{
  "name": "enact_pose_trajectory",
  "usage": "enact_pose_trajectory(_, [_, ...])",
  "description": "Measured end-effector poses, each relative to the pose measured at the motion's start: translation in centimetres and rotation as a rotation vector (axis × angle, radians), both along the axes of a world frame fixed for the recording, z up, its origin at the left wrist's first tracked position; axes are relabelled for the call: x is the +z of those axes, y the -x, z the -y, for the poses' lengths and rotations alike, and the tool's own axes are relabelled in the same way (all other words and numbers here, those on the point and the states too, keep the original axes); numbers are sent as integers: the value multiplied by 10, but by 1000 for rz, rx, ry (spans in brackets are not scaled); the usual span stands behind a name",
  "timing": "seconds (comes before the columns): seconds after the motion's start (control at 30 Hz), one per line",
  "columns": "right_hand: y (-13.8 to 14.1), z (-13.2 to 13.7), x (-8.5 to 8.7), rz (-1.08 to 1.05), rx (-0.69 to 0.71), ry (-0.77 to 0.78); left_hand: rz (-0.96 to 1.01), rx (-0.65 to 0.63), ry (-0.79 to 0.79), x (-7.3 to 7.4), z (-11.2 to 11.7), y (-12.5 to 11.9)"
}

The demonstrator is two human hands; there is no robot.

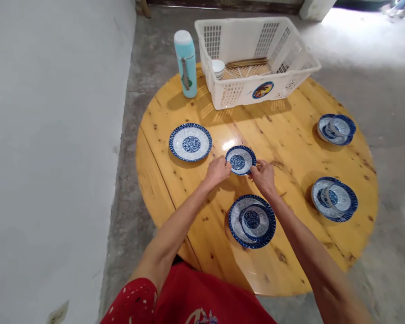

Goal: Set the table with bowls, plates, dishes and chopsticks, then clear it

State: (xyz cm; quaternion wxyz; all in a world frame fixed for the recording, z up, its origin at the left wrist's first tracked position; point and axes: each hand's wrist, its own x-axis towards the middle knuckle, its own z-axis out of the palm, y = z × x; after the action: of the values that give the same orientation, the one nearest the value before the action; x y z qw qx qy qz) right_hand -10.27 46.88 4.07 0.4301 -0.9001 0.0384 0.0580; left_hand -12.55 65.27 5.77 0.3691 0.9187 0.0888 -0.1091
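A small blue-and-white dish sits near the middle of the round wooden table. My left hand grips its left rim and my right hand grips its right rim, fingers curled on the edge. Just in front of my hands lies a larger blue-and-white plate with a small dish resting on it. Another blue-and-white plate lies alone to the left.
A white plastic basket at the table's far side holds a small bowl and chopsticks. A light-blue thermos stands left of it. Two more plate-and-dish sets lie at the right. A white wall runs along the left.
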Motion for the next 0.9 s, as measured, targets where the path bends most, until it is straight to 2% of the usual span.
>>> enact_pose_trajectory(0.1, [-3,-58,14,17,45,-67,54,38,-83,16,-57,-4])
enact_pose_trajectory(0.2, [-14,-110,17,19,71,-88,86,63,-86,23,-110,-13])
enact_pose_trajectory(0.3, [-26,-149,10,17,97,-57,94,84,-50,19,-150,-21])
enact_pose_trajectory(0.4, [-35,-176,-2,4,103,-11,113,90,-49,10,-177,-27])
enact_pose_trajectory(0.6, [-38,-201,-19,-16,107,41,147,85,-45,-10,-204,-36])
enact_pose_trajectory(0.73, [-38,-203,-25,-37,93,27,123,92,-18,-19,-206,-39])
enact_pose_trajectory(0.9, [-38,-203,-25,-43,76,9,123,99,21,-23,-207,-42])
